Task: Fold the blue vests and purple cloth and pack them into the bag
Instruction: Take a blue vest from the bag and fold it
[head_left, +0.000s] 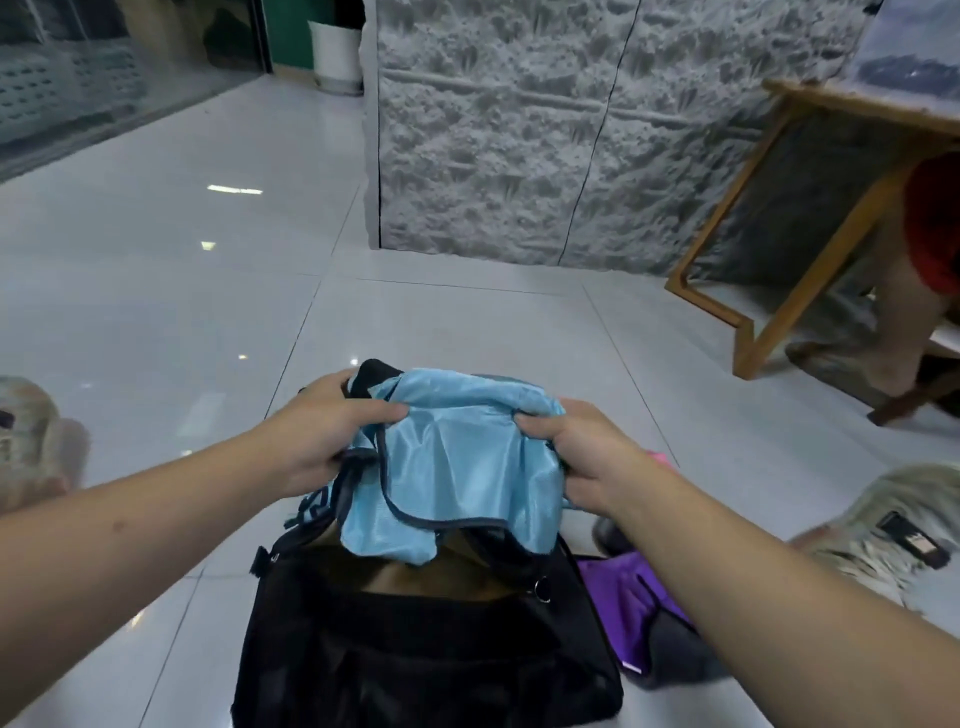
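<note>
A light blue vest (462, 467) with dark grey trim hangs bunched above the open top of a black bag (426, 654) on the floor. My left hand (322, 436) grips the vest's left side and my right hand (582, 457) grips its right side, both closed on the fabric. The vest's lower edge droops toward the bag's opening, where a brown lining shows. A purple cloth (628, 597) lies crumpled on the floor just right of the bag, partly hidden behind my right forearm. A sliver of pink fabric (658, 459) shows behind my right wrist.
Glossy white floor tiles (182, 312) spread ahead and to the left. A grey textured wall panel (571, 130) stands in front. At the right stands a wooden table (769, 249), with a person's leg beside it. My knees in pale trousers flank the bag.
</note>
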